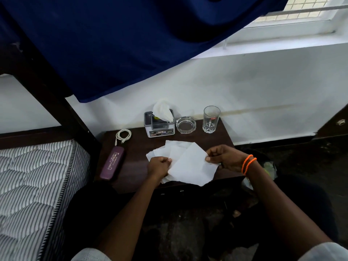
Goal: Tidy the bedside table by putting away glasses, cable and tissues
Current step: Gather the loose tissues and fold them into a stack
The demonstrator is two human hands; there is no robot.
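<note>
I've got the loose tissues (190, 162) pinched between both hands, left hand (159, 165) gripping 1 edge, right hand (224, 157) the other, over the bedside table (137, 147).

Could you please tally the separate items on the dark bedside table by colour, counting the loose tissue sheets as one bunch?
White: 3 - coiled white cable, white-and-grey tissue box, bunch of loose white tissue sheets held by both hands
Clear glass: 2 - round ashtray, cut-glass tumbler
Purple: 1 - closed glasses case
Total: 6
</note>
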